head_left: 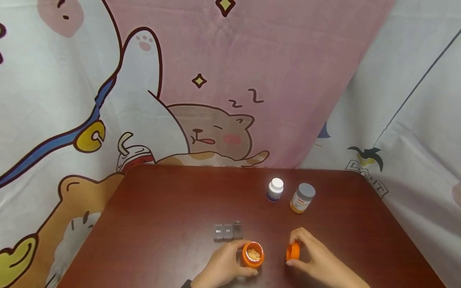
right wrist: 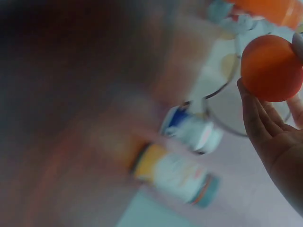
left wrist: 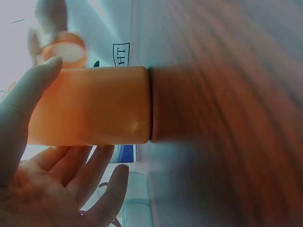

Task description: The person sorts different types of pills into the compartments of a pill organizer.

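My left hand (head_left: 224,262) grips an open orange pill bottle (head_left: 246,263), its thumb and fingers around the sides. Pale yellow tablets (head_left: 253,253) show inside its mouth. In the left wrist view the bottle (left wrist: 94,106) stands with its base right at the tabletop. My right hand (head_left: 317,256) pinches an orange cap (head_left: 293,252) by the rim, a short way right of the bottle; the right wrist view shows the cap's round face (right wrist: 271,68). Just behind the left hand lies a small grey pill organizer (head_left: 227,232) with day labels, its rightmost lid raised.
Farther back on the dark red wooden table (head_left: 173,200) stand a white-capped bottle (head_left: 275,190) with a blue lower part and, right of it, a grey-lidded jar (head_left: 302,198) with a white and orange label. A cartoon-printed cloth (head_left: 288,80) hangs behind the table and along its sides.
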{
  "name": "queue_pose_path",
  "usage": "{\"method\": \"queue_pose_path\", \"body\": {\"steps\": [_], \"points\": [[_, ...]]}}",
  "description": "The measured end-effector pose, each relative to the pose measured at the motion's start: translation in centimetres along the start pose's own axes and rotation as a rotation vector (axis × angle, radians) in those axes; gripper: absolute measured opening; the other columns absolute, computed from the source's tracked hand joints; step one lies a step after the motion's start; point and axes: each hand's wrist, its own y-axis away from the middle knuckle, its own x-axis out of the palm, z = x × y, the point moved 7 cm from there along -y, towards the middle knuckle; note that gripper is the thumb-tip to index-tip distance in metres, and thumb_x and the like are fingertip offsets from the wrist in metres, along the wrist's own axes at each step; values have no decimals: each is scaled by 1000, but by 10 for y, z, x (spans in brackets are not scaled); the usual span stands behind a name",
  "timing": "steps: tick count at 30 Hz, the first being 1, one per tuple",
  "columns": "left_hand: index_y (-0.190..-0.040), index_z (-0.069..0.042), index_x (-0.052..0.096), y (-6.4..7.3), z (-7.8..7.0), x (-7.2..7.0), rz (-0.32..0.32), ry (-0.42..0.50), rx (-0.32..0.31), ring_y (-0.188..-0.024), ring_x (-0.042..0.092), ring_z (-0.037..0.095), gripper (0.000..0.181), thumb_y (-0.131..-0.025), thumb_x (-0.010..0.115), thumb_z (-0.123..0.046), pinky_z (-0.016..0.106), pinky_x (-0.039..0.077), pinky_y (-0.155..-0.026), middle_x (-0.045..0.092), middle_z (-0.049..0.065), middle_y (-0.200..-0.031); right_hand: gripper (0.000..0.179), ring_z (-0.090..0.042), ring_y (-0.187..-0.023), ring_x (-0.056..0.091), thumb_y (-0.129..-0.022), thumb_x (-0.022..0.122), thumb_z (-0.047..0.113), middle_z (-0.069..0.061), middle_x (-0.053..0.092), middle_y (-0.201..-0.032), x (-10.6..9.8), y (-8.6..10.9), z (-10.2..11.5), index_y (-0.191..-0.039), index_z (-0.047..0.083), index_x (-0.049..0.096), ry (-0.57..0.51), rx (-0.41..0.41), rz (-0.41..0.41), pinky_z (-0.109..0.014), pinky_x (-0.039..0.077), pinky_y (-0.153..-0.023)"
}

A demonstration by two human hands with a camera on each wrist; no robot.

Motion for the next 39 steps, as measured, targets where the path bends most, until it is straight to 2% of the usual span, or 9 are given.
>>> {"method": "queue_pose_path", "body": {"steps": [5, 12, 18, 21, 25, 30, 33, 37, 39], "points": [[-118, -23, 62, 2, 0, 0, 7, -18, -2, -101, 58, 9, 67, -60, 80, -51, 45, 52, -87, 68, -8, -111, 36, -6, -86, 51, -68, 81, 32, 11, 51, -97, 3, 22, -30, -83, 28, 48, 33, 108, 49, -30, 54, -67], [-122, -27, 57, 2, -6, 3, 22, -73, 47, -99, 58, 7, 63, -67, 77, -49, 39, 53, -86, 65, -11, -113, 35, -6, -84, 52, -66, 81, 35, 9, 54, -96, 1, 45, -45, -77, 29, 49, 95, 18, -26, -30, 52, -64], [-126, -27, 55, 4, -11, 0, 33, -110, 69, -106, 57, 10, 70, -65, 76, -53, 42, 52, -89, 63, -9, -121, 42, -3, -84, 48, -58, 86, 27, 11, 50, -95, 0, 58, -55, -79, 27, 50, 94, -43, -90, -15, 43, -66], [-129, -24, 54, 4, -14, -8, 39, -166, 92, -110, 57, 16, 78, -62, 75, -57, 46, 52, -89, 62, -4, -126, 47, -3, -85, 46, -53, 88, 22, 12, 48, -94, 0, 63, -59, -83, 25, 52, 85, -78, -87, -11, 38, -68], [-131, -20, 54, 5, -15, -25, 47, -211, 106, -114, 56, 21, 81, -62, 74, -57, 50, 52, -89, 62, 0, -129, 51, -6, -87, 48, -52, 88, 18, 8, 48, -98, 2, 66, -63, -89, 22, 54, 118, -56, -18, -19, 46, -64], [-125, -21, 60, 2, -3, -50, 55, -160, 69, -110, 58, 21, 72, -65, 69, -60, 50, 52, -89, 65, 0, -124, 62, -13, -94, 54, -44, 88, 21, 2, 58, -104, 2, 55, -47, -99, 19, 60, 277, -106, -30, -20, 48, -79], [-123, -21, 61, -2, 8, -63, 12, -209, 47, -108, 59, 24, 69, -68, 66, -61, 54, 52, -86, 66, 3, -123, 65, -14, -98, 55, -48, 87, 26, 6, 63, -107, 5, 40, -24, -107, 17, 62, 324, -109, -54, -23, 47, -85], [-121, -16, 63, -11, 18, -75, -94, -364, 35, -107, 60, 29, 60, -71, 72, -49, 58, 52, -83, 67, 8, -121, 60, -15, -104, 56, -70, 78, 33, 7, 61, -116, 26, 16, 1, -123, 18, 56, 224, 28, 107, -47, 54, -82], [-117, -14, 65, -15, 22, -77, -131, -430, 35, -104, 61, 28, 55, -70, 76, -42, 56, 54, -81, 68, 9, -117, 60, -17, -109, 55, -77, 73, 36, 5, 60, -122, 41, 6, 11, -130, 20, 50, 131, 79, 174, -50, 52, -86]]}}
